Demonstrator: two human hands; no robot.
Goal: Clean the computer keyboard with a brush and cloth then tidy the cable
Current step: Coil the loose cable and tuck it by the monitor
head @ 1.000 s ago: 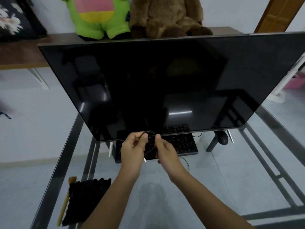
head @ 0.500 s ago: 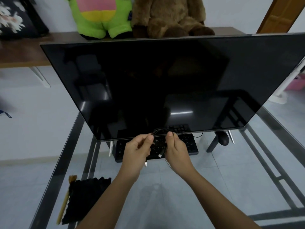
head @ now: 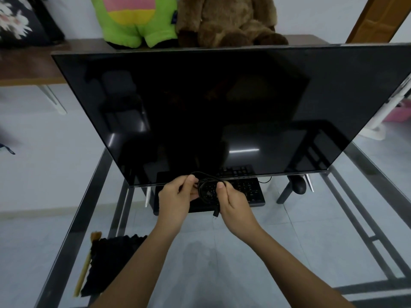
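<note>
A black keyboard point(head: 251, 192) lies on the glass table under the lower edge of the big monitor, partly hidden by my hands. Its thin black cable point(head: 205, 190) is wound into a small coil held above the keys. My left hand point(head: 178, 201) pinches the coil's left side and my right hand point(head: 233, 203) grips its right side, the plug end hanging below my right fingers. A black cloth point(head: 111, 263) and a wooden-handled brush point(head: 85, 265) lie at the table's front left.
A large dark monitor point(head: 222, 107) leans over the table's far half. A black mouse point(head: 299, 185) sits right of the keyboard. The glass table point(head: 311, 230) has a dark metal frame. Two plush toys point(head: 189, 18) sit on a wooden shelf behind.
My hands have moved slightly apart and shifted on the cable; the coil is now larger and rounder between them, and the plug hangs below my right hand.
</note>
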